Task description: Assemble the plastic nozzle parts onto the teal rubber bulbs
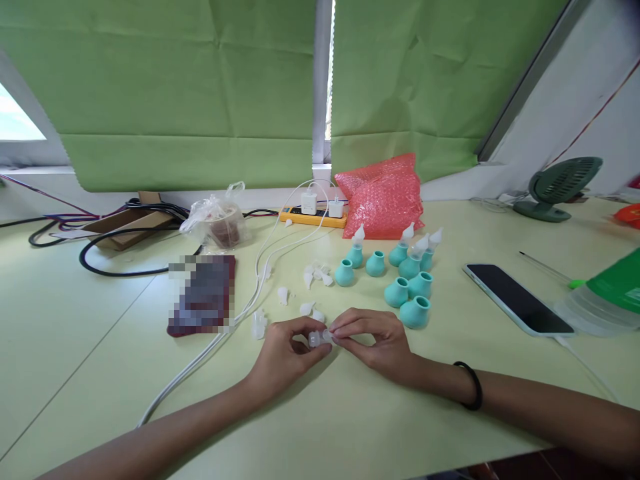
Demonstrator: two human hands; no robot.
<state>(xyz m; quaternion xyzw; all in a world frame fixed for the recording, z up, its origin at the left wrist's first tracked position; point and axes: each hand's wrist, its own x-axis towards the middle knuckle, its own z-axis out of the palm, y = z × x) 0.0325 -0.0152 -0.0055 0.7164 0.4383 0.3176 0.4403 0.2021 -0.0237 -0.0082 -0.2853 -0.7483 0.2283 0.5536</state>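
Note:
Near the front middle of the table, my left hand (289, 348) pinches a small clear plastic tube piece (315, 339) between thumb and fingers. My right hand (376, 339) closes its fingertips on the other end of that piece, where a whitish tip partly shows. Just beyond my hands lie loose white nozzle tips (313, 311). Another clear tube piece (259, 325) rests left of my left hand. Several teal rubber bulbs (415, 312) stand past my right hand, open end up. Some at the back, like one teal bulb (355, 256), carry a clear tube with a white tip.
White cables (240, 313) run across the table left of my hands to a yellow power strip (295, 219). A pink bubble-wrap bag (385, 200) lies behind the bulbs. Right are a phone (517, 299), a green-labelled bottle (607, 300) and a fan (555, 190). A dark red pouch-like object (204, 293) lies left.

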